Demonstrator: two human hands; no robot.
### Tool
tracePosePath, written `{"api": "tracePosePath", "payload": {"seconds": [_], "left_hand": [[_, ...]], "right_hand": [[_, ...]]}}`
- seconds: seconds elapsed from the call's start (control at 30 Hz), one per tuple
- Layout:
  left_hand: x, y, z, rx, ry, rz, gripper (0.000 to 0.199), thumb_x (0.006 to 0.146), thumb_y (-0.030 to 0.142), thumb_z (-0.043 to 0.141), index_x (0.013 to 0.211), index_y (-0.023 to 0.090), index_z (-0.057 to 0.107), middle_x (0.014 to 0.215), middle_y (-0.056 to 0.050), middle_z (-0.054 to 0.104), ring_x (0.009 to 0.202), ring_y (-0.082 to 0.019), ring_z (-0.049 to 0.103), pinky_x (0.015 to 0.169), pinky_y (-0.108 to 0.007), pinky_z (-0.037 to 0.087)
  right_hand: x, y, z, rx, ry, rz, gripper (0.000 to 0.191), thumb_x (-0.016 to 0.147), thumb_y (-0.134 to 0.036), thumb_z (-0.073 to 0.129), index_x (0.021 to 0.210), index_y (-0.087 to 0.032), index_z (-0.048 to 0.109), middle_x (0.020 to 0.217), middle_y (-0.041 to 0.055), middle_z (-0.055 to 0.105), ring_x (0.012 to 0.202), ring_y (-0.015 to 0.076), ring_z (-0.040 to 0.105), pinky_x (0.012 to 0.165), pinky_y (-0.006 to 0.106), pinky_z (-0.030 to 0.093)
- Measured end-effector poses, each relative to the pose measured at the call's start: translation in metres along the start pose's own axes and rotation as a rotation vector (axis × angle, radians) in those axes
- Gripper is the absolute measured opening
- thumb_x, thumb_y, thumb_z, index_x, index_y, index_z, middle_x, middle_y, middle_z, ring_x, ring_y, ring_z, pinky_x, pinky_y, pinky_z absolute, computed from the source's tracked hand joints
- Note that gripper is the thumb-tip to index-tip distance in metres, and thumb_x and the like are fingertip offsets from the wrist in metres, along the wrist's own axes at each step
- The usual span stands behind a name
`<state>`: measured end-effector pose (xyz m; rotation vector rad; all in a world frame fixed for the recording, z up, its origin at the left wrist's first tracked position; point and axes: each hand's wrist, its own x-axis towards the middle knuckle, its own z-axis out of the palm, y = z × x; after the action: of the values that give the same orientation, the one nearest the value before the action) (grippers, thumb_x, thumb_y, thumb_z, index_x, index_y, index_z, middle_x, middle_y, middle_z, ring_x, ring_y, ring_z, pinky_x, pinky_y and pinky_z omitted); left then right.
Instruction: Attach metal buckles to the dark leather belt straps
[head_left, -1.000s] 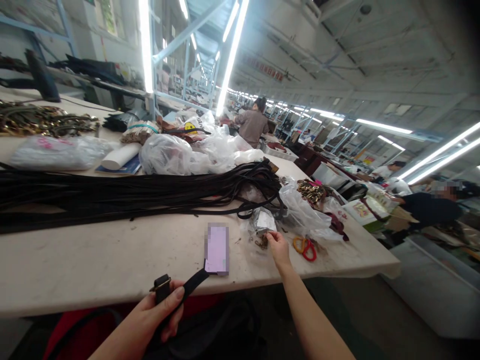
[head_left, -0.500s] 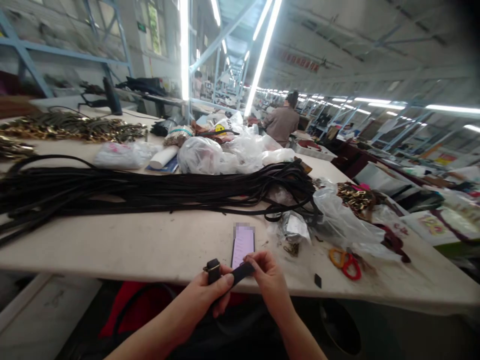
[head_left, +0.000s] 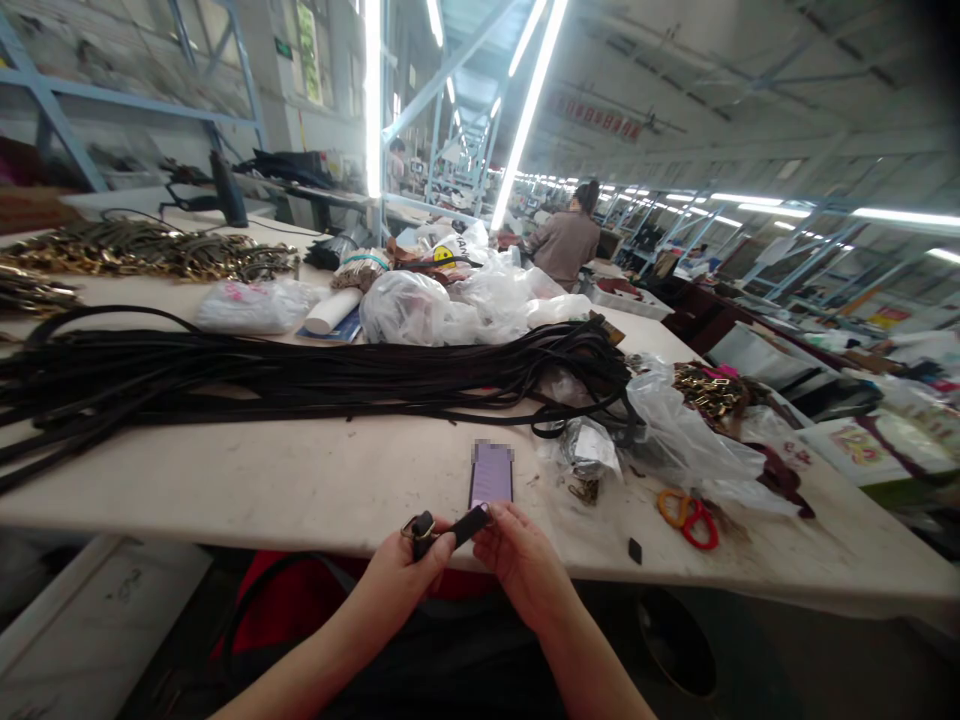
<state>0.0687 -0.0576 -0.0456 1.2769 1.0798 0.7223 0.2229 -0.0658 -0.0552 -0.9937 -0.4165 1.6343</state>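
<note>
A short black strap (head_left: 469,525) with a gold-coloured buckle (head_left: 409,526) is held above the table's front edge. My left hand (head_left: 411,565) is closed around the strap, the buckle standing out past its fingers. At the strap's other end, my right hand (head_left: 521,555) pinches the tip; whether a small piece is also in those fingers I cannot make out. Just beyond the hands lies a phone (head_left: 492,474) with its screen lit. A long bundle of black straps (head_left: 322,380) stretches across the table behind it.
Scissors (head_left: 688,518) with orange and red handles lie to the right, beside a small black scrap (head_left: 635,550). Clear plastic bags (head_left: 690,430) and gold hardware (head_left: 709,390) crowd the right side. Strap pieces with metal fittings (head_left: 157,250) are heaped back left. A person (head_left: 568,245) stands farther off.
Both hands have risen slightly with the strap. My right fingers have shifted to the strap's very tip, and the buckle has turned to show more of its frame. The phone screen looks dimmer.
</note>
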Motion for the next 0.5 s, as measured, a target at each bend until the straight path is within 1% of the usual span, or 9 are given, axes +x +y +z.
{"api": "tracePosePath", "payload": {"seconds": [0.1, 0.17, 0.23, 0.3, 0.37, 0.5], "left_hand": [[-0.0014, 0.0013, -0.0010, -0.047, -0.017, -0.019, 0.034, 0.075, 0.046, 0.047, 0.083, 0.014, 0.053, 0.042, 0.007, 0.039, 0.039, -0.009, 0.032, 0.042, -0.021, 0.025], [-0.0024, 0.0018, -0.0030, -0.080, -0.040, -0.067, 0.033, 0.075, 0.048, 0.047, 0.081, 0.015, 0.050, 0.040, 0.007, 0.039, 0.037, -0.008, 0.030, 0.041, -0.020, 0.022], [-0.0029, 0.0014, -0.0055, -0.096, -0.097, -0.112, 0.033, 0.075, 0.048, 0.047, 0.081, 0.016, 0.048, 0.038, 0.008, 0.038, 0.036, -0.007, 0.028, 0.040, -0.020, 0.020], [-0.0030, 0.0007, -0.0077, -0.091, -0.170, -0.126, 0.033, 0.075, 0.048, 0.048, 0.081, 0.015, 0.048, 0.037, 0.008, 0.038, 0.034, -0.007, 0.027, 0.039, -0.020, 0.020], [-0.0028, 0.0007, -0.0091, -0.069, -0.212, -0.119, 0.031, 0.076, 0.047, 0.048, 0.078, 0.015, 0.049, 0.036, 0.008, 0.038, 0.033, -0.007, 0.027, 0.038, -0.019, 0.019], [-0.0041, 0.0036, -0.0099, -0.031, -0.231, -0.144, 0.032, 0.073, 0.048, 0.051, 0.073, 0.016, 0.049, 0.035, 0.008, 0.037, 0.032, -0.006, 0.025, 0.036, -0.019, 0.015]], "right_hand": [[0.0004, 0.0030, -0.0009, -0.011, -0.018, -0.026, 0.027, 0.063, -0.029, 0.075, 0.080, -0.017, 0.058, 0.071, -0.0011, 0.062, 0.061, 0.0080, 0.056, 0.059, 0.020, 0.045], [-0.0001, 0.0047, -0.0017, -0.067, -0.023, -0.072, 0.027, 0.063, -0.030, 0.075, 0.083, -0.017, 0.060, 0.073, -0.0016, 0.061, 0.062, 0.0073, 0.055, 0.061, 0.020, 0.045], [-0.0018, 0.0054, -0.0030, -0.170, -0.033, -0.125, 0.025, 0.067, -0.033, 0.072, 0.083, -0.017, 0.062, 0.077, -0.0003, 0.061, 0.066, 0.0080, 0.054, 0.065, 0.020, 0.044], [-0.0041, 0.0053, -0.0048, -0.270, -0.055, -0.162, 0.022, 0.070, -0.035, 0.068, 0.082, -0.016, 0.063, 0.080, 0.0014, 0.061, 0.071, 0.0094, 0.053, 0.067, 0.021, 0.043], [-0.0060, 0.0053, -0.0068, -0.324, -0.074, -0.173, 0.022, 0.072, -0.035, 0.066, 0.080, -0.015, 0.064, 0.081, 0.0023, 0.062, 0.072, 0.0103, 0.053, 0.069, 0.022, 0.043], [-0.0087, 0.0069, -0.0088, -0.321, -0.062, -0.157, 0.022, 0.071, -0.036, 0.067, 0.077, -0.015, 0.064, 0.074, 0.0016, 0.061, 0.067, 0.0101, 0.053, 0.066, 0.022, 0.043]]}}
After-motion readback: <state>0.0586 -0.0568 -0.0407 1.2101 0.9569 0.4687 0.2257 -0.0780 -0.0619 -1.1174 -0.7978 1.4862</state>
